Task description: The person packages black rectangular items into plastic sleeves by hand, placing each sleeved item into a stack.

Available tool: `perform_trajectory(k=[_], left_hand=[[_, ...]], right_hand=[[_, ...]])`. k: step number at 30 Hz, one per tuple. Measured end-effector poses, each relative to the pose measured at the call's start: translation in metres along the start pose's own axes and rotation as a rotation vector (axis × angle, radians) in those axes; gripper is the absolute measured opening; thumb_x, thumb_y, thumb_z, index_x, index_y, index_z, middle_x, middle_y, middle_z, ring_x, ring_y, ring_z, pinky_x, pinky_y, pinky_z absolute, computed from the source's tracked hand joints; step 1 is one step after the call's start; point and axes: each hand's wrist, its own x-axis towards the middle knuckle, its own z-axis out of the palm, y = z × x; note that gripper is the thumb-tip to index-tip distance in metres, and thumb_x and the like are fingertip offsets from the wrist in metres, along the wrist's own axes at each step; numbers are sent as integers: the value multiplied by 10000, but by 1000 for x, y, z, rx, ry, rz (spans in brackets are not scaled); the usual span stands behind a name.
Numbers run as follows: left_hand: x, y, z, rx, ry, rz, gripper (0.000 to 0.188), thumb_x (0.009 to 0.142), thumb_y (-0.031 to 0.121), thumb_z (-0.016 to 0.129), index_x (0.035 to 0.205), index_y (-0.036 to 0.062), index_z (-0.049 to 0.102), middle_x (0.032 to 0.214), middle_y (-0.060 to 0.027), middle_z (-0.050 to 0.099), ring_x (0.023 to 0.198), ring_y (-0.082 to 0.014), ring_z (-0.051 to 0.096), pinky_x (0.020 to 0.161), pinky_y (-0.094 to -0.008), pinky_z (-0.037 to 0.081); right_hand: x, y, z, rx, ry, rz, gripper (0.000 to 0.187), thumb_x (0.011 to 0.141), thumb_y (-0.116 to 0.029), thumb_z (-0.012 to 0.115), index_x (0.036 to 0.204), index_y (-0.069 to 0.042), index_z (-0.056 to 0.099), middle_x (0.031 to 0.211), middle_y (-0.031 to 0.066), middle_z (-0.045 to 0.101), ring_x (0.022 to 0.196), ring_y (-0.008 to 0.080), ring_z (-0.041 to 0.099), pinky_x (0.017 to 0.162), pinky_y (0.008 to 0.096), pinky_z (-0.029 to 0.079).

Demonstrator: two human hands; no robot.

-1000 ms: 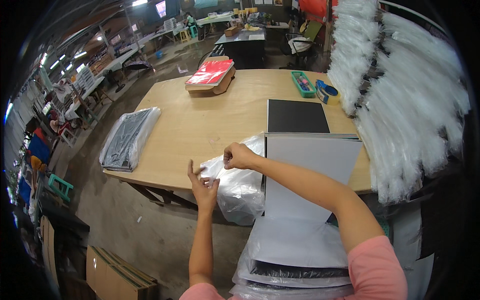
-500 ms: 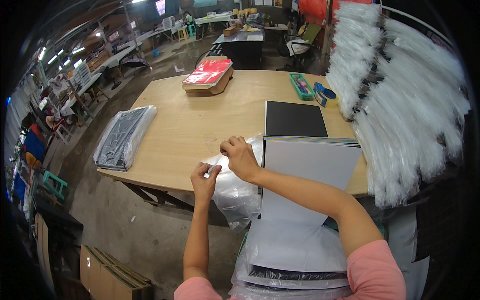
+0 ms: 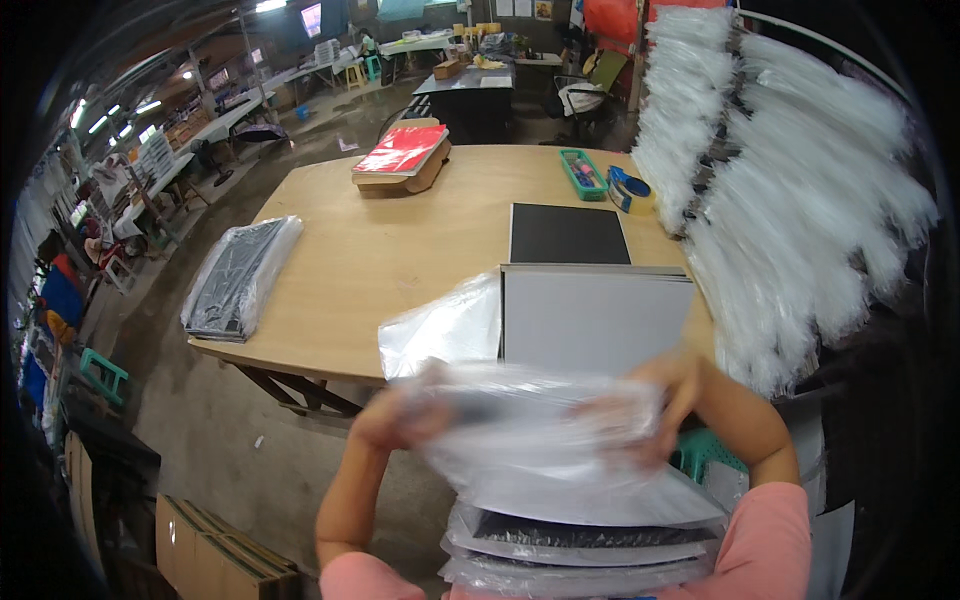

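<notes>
Clear plastic, blurred in the frame, is what we hold nearest to us: a transparent bag [image 3: 540,420] raised in front of the chest, above a stack of bagged grey panels [image 3: 580,540] at the lower edge. Our left hand [image 3: 395,415] grips the bag's left end with fingers closed on the film, and our right hand [image 3: 665,400] grips its right end, partly veiled by the plastic; both are clamped on the bag. Just beyond, a second clear bag [image 3: 440,325] lies crumpled at the near edge of the wooden table [image 3: 400,250], touching a light grey panel [image 3: 595,315]. Behind that panel lies a black panel [image 3: 567,233]. On the table's left edge rests a bagged dark bundle [image 3: 240,280]. At the far side we note a red-topped block [image 3: 402,155], a green tray [image 3: 583,172] and a tape roll [image 3: 632,189]. White plastic strips [image 3: 780,190] hang at the right.
</notes>
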Motion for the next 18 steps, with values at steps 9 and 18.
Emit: perform_trajectory(k=[9, 18], left_hand=[[108, 40, 90, -450, 2, 643, 439, 830, 521, 556, 858, 86, 605, 908, -142, 591, 762, -211, 586, 767, -427, 508], [136, 9, 16, 1565, 1377, 218, 353, 683, 34, 689, 1029, 96, 663, 782, -71, 496, 551, -178, 488, 543, -300, 419]], right_hand=[[-123, 65, 66, 288, 413, -163, 352, 755, -110, 727, 1042, 67, 629, 875, 224, 647, 928, 362, 626, 855, 504, 484], [-131, 55, 46, -1556, 1931, -138, 237, 721, 39, 592, 946, 27, 666, 684, 79, 505, 616, 137, 514, 486, 245, 375]])
